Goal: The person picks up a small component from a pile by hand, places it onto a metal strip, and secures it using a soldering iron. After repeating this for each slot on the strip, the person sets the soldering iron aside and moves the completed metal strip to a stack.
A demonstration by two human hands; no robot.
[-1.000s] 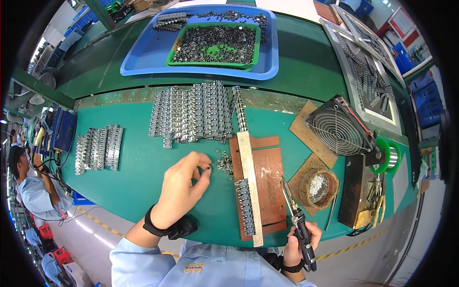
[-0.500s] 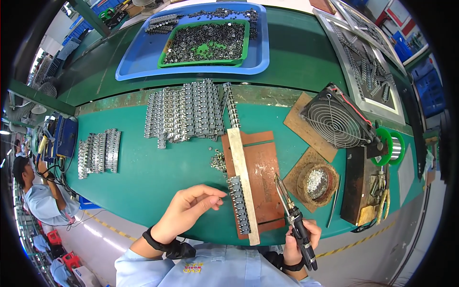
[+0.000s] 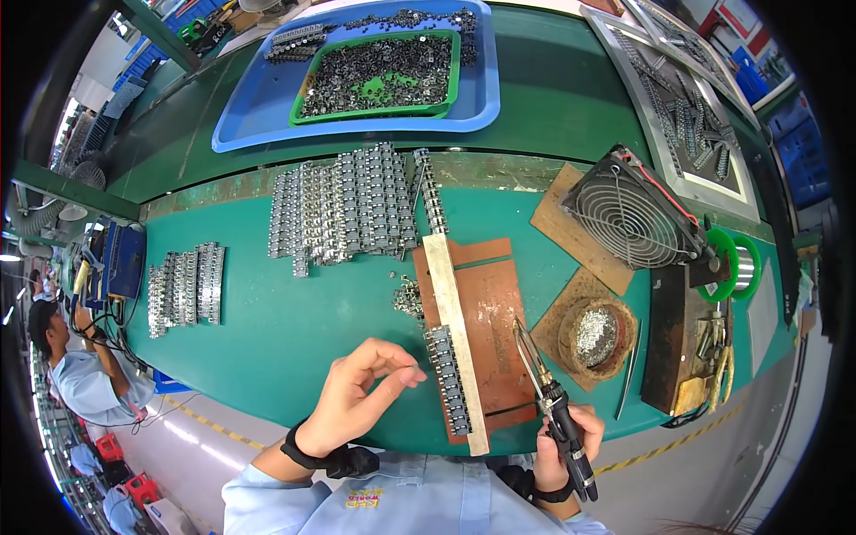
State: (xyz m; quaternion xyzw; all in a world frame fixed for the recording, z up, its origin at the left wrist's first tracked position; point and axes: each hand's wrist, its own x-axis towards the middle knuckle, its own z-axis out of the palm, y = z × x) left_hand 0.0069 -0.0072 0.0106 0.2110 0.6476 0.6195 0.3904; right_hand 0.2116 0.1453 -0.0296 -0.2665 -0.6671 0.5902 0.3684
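My left hand (image 3: pixel 367 392) hovers just left of the strip of small dark and silver components (image 3: pixel 448 379), its thumb and forefinger pinched together. Whatever sits between those fingertips is too small to make out. In my right hand (image 3: pixel 571 439) is a black-handled soldering iron (image 3: pixel 563 428), its metal tip pointing up and away over the brown board (image 3: pixel 495 330). A pale metal bar (image 3: pixel 456 343) lies lengthwise on this board, with the component strip along its left edge. A little heap of tiny metal parts (image 3: pixel 409 297) rests left of the board.
Rows of component strips (image 3: pixel 343 205) lie beyond my left hand, with a smaller group (image 3: pixel 185 287) farther left. A round pot of solder bits (image 3: pixel 596 337), a fan (image 3: pixel 629 209) and a green solder spool (image 3: pixel 736 264) stand right. Behind is a blue tray (image 3: pixel 245 111) holding a green tray (image 3: pixel 374 119).
The view has shifted slightly. My left hand stays pinched beside the strip, its fingertips a touch nearer me, and the soldering iron keeps nearly the same place over the board.
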